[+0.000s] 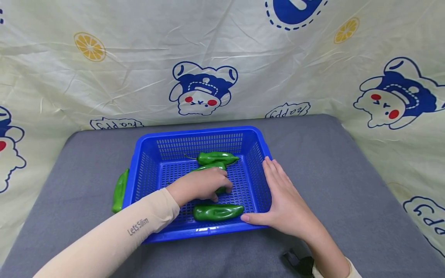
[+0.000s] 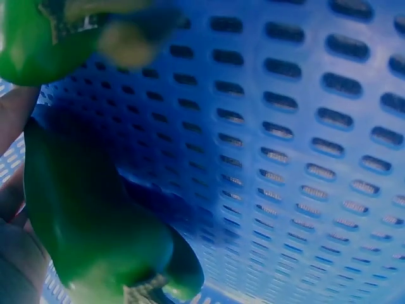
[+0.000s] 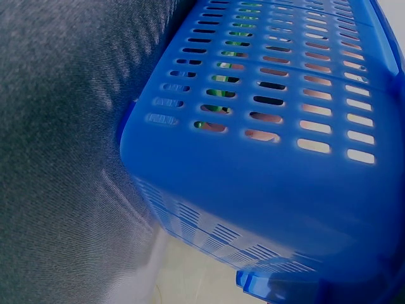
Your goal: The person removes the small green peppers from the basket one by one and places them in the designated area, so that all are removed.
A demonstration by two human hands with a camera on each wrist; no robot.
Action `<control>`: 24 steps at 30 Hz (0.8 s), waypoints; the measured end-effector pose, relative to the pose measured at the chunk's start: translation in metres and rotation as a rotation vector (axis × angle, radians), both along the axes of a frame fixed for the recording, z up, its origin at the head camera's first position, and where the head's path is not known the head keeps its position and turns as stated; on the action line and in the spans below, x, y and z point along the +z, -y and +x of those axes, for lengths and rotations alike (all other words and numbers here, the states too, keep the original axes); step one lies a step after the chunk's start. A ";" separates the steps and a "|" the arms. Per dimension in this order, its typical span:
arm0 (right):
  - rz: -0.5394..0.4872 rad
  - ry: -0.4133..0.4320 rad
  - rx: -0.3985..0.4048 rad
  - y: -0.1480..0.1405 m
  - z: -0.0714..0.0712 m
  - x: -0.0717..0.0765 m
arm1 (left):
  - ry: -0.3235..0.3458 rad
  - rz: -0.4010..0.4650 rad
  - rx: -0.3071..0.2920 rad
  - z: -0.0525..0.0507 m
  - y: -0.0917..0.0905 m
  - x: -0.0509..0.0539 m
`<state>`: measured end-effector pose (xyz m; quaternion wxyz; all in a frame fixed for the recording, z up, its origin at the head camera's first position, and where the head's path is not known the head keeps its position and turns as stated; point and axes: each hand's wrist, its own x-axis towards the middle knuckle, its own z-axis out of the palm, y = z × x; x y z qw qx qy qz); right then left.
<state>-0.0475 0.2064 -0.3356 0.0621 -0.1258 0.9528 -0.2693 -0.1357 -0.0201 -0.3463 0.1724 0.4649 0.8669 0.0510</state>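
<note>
A blue plastic basket (image 1: 194, 133) with slotted walls holds several long green peppers. My left hand (image 1: 203, 184) reaches down inside it, fingers curled over a green pepper (image 1: 221, 190) near the basket floor; most of that pepper is hidden under the hand. Close up in the left wrist view, a green pepper (image 2: 95, 209) lies against the fingers. Two more peppers, a back pepper (image 1: 217, 158) and a partly covered pepper (image 1: 210, 166), lie beyond the hand, and a front pepper (image 1: 218, 212) lies nearer. My right hand (image 1: 286, 204) rests with straight fingers on the basket's right front corner.
Outside the basket's left wall, another green pepper (image 1: 120, 191) lies on the grey cloth-covered table (image 1: 313, 154). A pale printed curtain (image 1: 139, 77) hangs behind and beside the table. Some black gear (image 1: 299, 262) sits by the right wrist.
</note>
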 end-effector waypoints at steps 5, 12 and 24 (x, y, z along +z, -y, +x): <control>0.001 -0.003 0.001 0.000 -0.001 0.000 | 0.031 -0.010 0.023 0.000 0.003 0.001; 0.001 -0.001 0.001 0.000 -0.001 0.000 | 0.141 -0.159 0.066 0.000 0.008 0.008; 0.011 -0.004 -0.004 0.000 0.000 -0.001 | 0.101 -0.254 0.104 0.008 0.007 0.015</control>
